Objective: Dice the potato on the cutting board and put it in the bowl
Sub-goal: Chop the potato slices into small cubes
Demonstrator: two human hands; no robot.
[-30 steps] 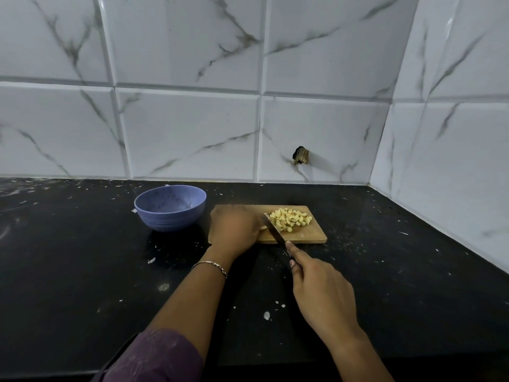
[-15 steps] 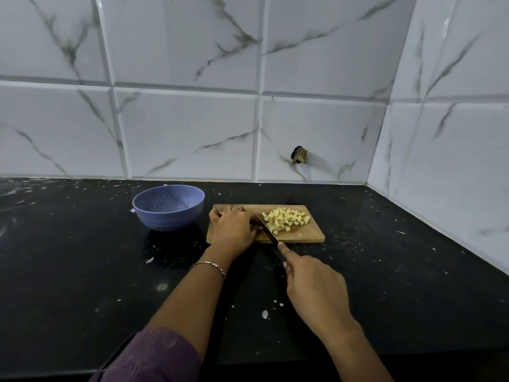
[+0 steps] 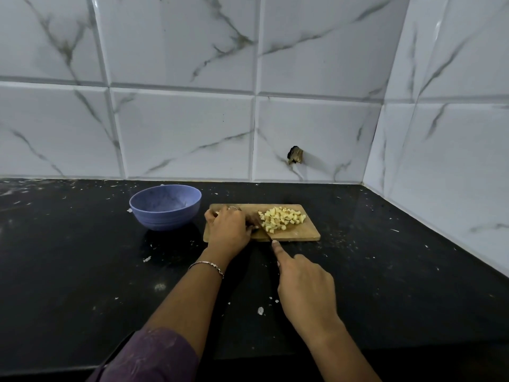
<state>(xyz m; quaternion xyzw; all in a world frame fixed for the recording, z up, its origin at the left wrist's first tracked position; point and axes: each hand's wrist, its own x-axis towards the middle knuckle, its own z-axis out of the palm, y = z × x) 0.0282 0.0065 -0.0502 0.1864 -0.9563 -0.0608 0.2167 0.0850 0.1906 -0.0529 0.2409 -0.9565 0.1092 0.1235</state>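
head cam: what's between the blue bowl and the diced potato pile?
Head view: a strip of black counter, then the left hand on the left end of the cutting board, then the knife blade beside the diced potato pile.

Head view, down toward counter [image 3: 82, 271]

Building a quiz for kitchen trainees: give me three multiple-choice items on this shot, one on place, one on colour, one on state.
1. Where is the bowl from the cutting board? A left B right C on it
2. Bowl colour? A red B blue C white
3. The right hand: A lies flat B grips the knife C holds the bowl

Answers: 1 A, it stands off the board's left end; 2 B, its wall is blue; 3 B, its fingers curl, forefinger along the knife.
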